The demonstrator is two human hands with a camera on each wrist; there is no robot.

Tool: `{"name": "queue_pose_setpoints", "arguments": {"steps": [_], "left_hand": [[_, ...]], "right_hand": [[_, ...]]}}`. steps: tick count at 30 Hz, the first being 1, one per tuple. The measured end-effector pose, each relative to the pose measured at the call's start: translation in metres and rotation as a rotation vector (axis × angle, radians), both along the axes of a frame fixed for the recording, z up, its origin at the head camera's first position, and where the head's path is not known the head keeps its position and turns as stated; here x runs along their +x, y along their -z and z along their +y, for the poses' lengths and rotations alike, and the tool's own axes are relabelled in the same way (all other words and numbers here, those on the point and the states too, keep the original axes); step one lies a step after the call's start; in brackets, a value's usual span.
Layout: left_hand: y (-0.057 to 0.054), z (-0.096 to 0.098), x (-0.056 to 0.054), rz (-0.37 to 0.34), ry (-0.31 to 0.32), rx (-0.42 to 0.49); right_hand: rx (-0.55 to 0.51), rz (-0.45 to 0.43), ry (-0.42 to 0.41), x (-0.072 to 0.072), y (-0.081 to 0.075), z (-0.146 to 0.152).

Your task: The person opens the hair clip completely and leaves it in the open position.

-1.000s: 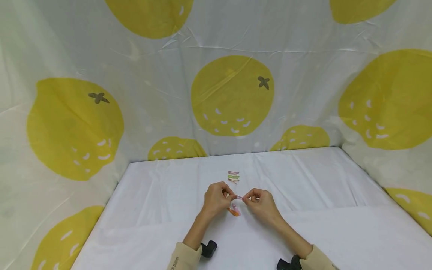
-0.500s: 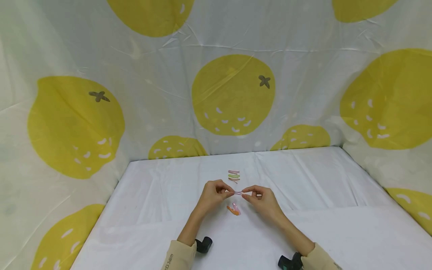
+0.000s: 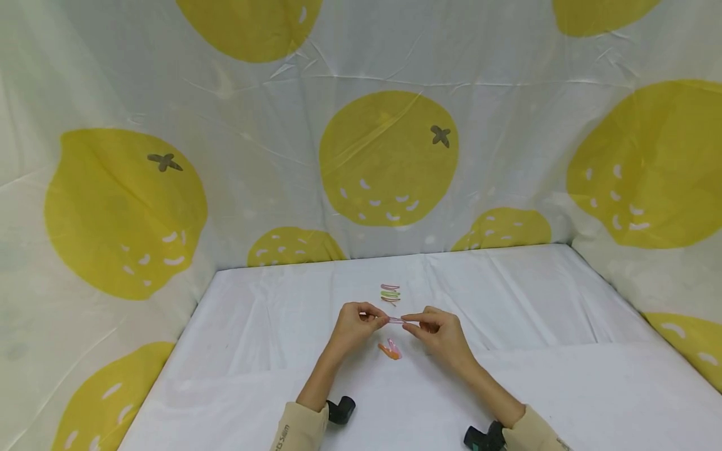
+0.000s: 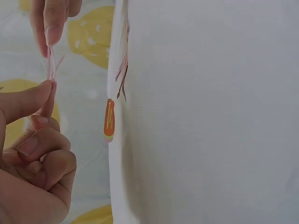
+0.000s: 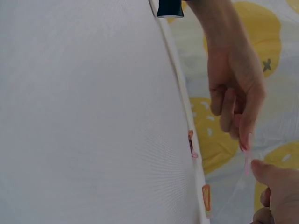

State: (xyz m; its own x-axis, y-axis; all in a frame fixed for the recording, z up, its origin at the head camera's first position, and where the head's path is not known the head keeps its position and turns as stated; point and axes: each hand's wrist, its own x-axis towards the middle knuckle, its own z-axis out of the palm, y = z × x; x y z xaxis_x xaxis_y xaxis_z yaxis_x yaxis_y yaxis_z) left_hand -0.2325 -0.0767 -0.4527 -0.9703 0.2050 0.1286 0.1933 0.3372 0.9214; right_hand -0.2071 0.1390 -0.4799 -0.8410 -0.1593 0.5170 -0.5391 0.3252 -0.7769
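A thin pink snap hair clip (image 3: 396, 320) is held between my two hands, raised over the table. My left hand (image 3: 352, 327) pinches its left end with thumb and forefinger. The right hand (image 3: 441, 333) pinches the other end, its thumb and forefinger slightly apart along the clip. Up close in the left wrist view, the pink clip (image 4: 51, 67) has a thin strip splayed from its frame. Below the hands lie an orange snap clip (image 3: 388, 352) and a pink one (image 3: 394, 344), meeting in a V shape.
Farther back on the white-covered table (image 3: 254, 332), several hair clips lie in a short column: a pink clip (image 3: 389, 287), a green clip (image 3: 390, 294) and brownish ones (image 3: 389, 300). A lemon-print curtain (image 3: 389, 160) surrounds the table. Black wrist cameras (image 3: 342, 410) sit at both cuffs.
Both hands have risen slightly away from the orange and pink clips and drawn a little apart, so more of the held clip shows. The right thumb and forefinger have spread wider. The lying clips stay put.
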Motion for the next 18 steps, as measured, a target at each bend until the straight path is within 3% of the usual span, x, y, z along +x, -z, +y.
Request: {"name": "queue_pose_setpoints", "arguments": {"steps": [3, 9, 18], "left_hand": [[-0.0009, 0.0001, 0.0008, -0.039, 0.011, 0.011], [0.0018, -0.0015, 0.0, -0.063, 0.052, 0.032], [0.0006, -0.0023, -0.0001, 0.077, 0.086, 0.028]], "right_hand": [[-0.005, 0.052, 0.005, 0.0007, 0.0002, -0.0002], [-0.031, 0.065, 0.051, 0.0009, 0.0017, -0.0007], [-0.1, -0.03, 0.065, 0.0007, 0.0006, 0.0017]]}}
